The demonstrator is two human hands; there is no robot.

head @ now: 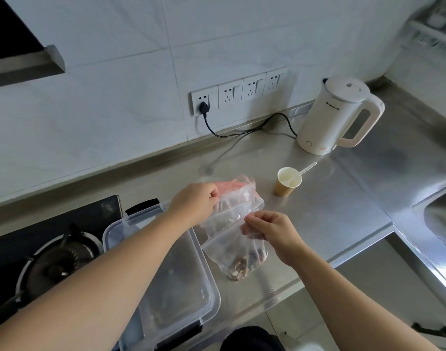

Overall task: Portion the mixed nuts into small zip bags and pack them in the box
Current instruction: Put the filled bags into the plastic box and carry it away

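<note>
Seemingly, both hands, left hand (194,201) and right hand (270,229), pinch crinkly clear zip bags (232,219).

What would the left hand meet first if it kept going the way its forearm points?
Probably the stack of small zip bags that the left hand already pinches; beyond them, the paper cup, though depth is hard to judge.

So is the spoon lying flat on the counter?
No, the spoon stands tilted in the paper cup, its handle sticking out over the rim toward the kettle.
</note>
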